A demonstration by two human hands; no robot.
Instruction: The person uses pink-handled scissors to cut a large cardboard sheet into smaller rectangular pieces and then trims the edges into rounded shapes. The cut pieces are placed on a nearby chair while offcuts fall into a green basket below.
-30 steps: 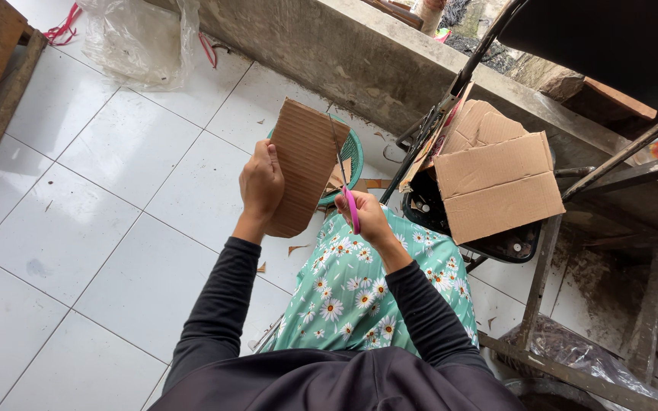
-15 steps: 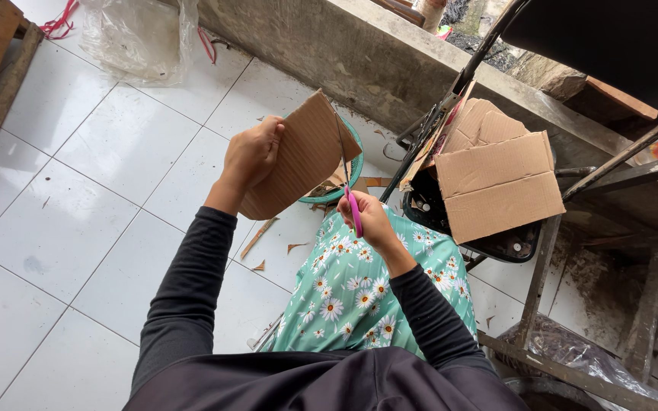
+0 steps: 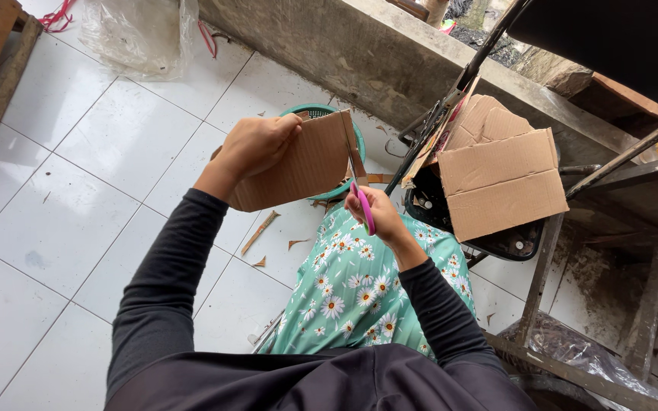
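A flat piece of brown cardboard (image 3: 298, 164) is held up over a white tiled floor (image 3: 55, 213), gripped along its upper left edge by the left hand (image 3: 257, 144), whose grip is closed tight on the sheet. Pink-handled scissors (image 3: 361, 199) are held in the right hand (image 3: 375, 217), the grip wrapped around the handles, with the blades pointed upward at the cardboard's right edge. Whether the blades are touching the sheet cannot be told. Both arms are covered by black sleeves, and a green skirt with a daisy print (image 3: 367, 289) is seen below the hands. A teal plastic basket (image 3: 308, 113) sits on the floor behind the cardboard, and small cardboard scraps (image 3: 260, 230) lie on the tiles beneath it. An open cardboard box (image 3: 500, 179) rests to the right.
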